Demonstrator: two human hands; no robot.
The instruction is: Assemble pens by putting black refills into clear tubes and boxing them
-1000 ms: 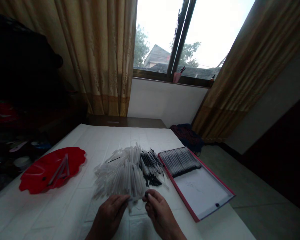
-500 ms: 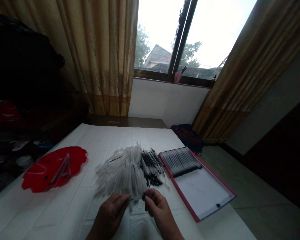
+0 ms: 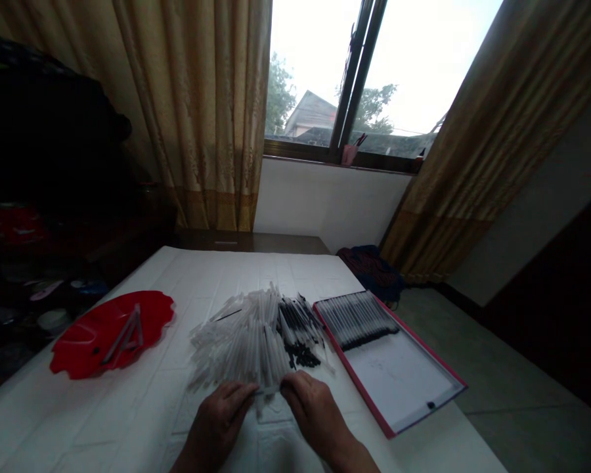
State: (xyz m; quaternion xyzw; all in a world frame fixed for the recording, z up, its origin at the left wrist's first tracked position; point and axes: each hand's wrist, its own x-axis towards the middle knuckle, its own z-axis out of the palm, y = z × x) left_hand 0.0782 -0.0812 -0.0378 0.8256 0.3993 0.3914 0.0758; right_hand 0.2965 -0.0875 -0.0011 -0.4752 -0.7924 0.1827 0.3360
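Note:
My left hand (image 3: 221,414) is closed, pinching one end of a translucent pen barrel (image 3: 266,390) held level above the table's near side. At the barrel's other end, my right hand (image 3: 318,410) is closed on a small black pen cap, mostly hidden by the fingers. Just beyond both hands lies a large heap of translucent barrels (image 3: 249,341). Beside its right edge are a bunch of black-tipped tubes (image 3: 298,318) and a pile of small black caps (image 3: 304,355).
A red-edged tray (image 3: 389,387) on the right holds a row of black-capped pens (image 3: 357,318). On the left, a red scalloped plate (image 3: 79,335) carries a few clear strips. Everything stands on a white table (image 3: 128,427); a dark cluttered shelf is further left.
My right hand has moved slightly left, bringing the black cap against the barrel's end; its fingers now cover the cap. My left hand stays nearly still.

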